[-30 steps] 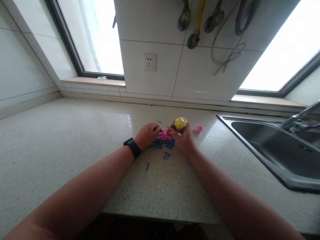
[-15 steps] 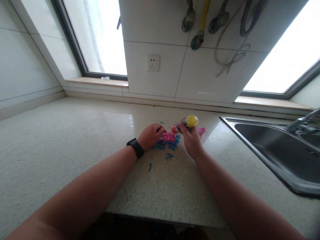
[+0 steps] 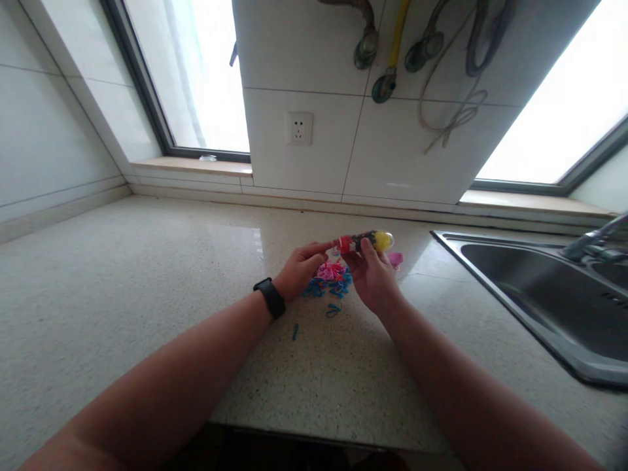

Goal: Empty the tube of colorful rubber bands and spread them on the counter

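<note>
The bottle (image 3: 357, 241) lies clasped in the right grip (image 3: 370, 271). The left grip (image 3: 305, 263), closure unclear, adjoins the bottle's red end. Bands (image 3: 331, 271) lie near the bottle.

No legible text, label, brand, number or sign on anything in view.

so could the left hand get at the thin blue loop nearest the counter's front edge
Probably yes: the thin blue loop lies uncovered on the pale speckled counter, and nothing stands between it and the left hand.
</note>
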A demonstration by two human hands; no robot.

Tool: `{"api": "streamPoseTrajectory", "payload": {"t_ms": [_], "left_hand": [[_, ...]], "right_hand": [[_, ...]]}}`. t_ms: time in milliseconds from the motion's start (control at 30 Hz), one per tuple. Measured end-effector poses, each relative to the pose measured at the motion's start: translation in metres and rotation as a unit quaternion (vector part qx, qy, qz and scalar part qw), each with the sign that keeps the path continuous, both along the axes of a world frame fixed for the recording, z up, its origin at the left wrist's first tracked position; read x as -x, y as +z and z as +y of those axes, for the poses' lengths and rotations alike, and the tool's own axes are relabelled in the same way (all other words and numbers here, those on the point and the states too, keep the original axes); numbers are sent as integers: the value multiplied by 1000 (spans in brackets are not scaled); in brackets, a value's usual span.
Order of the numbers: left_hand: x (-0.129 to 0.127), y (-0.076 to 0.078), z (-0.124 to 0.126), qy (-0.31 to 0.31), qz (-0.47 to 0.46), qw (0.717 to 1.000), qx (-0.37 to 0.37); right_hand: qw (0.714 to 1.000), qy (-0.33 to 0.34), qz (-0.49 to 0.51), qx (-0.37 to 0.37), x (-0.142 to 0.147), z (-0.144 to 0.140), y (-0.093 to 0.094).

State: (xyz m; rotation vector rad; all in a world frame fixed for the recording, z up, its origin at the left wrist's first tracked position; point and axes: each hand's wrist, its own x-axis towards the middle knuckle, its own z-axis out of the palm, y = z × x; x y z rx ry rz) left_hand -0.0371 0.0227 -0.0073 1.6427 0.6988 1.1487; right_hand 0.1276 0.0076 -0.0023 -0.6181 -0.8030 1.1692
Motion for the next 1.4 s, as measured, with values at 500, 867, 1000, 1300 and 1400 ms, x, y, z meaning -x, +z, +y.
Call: {"api": "streamPoseTrajectory", "payload": {"t_ms": [500, 867, 1000, 1300, 1400], "left_hand": [[4, 9, -4, -24, 217, 940, -264], [13, 3, 8, -3, 200, 952, -229], [14, 3, 9, 10, 208, 951, -229], [6, -4, 10, 100, 140, 968, -184], [6, -3, 10, 140, 118, 969, -164]], "right_hand": [[993, 89, -69, -30, 10, -11, -4], [996, 12, -80, -42, -1, 1, -3], [996, 5, -73, -42, -2, 4, -4], [993, -24, -105, -50, 2, 4, -6], [994, -34, -90, -55, 1, 5, -5]]}}
